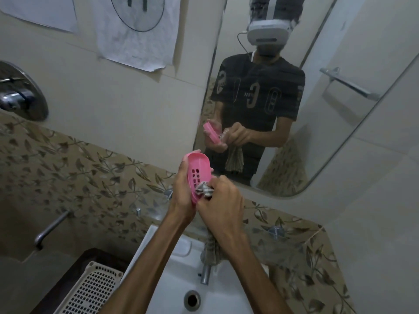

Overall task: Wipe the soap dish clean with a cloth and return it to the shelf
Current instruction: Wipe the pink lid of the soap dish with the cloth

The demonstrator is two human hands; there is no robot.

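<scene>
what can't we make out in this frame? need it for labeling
Head view, the only one:
- Shelf for the return: not identifiable in frame.
- Soap dish underside and lower end: covered by the left hand and the cloth.
- Whether the dish is clean yet: too small and dim to judge.
- Cloth's middle: hidden behind the right hand; its tail hangs over the sink.
- Right fingertips: tucked into the cloth.

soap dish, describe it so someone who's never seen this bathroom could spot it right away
Start at the white sink at the bottom and look straight up, in front of the mirror. There the left hand holds the soap dish while the right hand presses a cloth into it. It is the only pink thing: an oval with slots in its base.
</scene>
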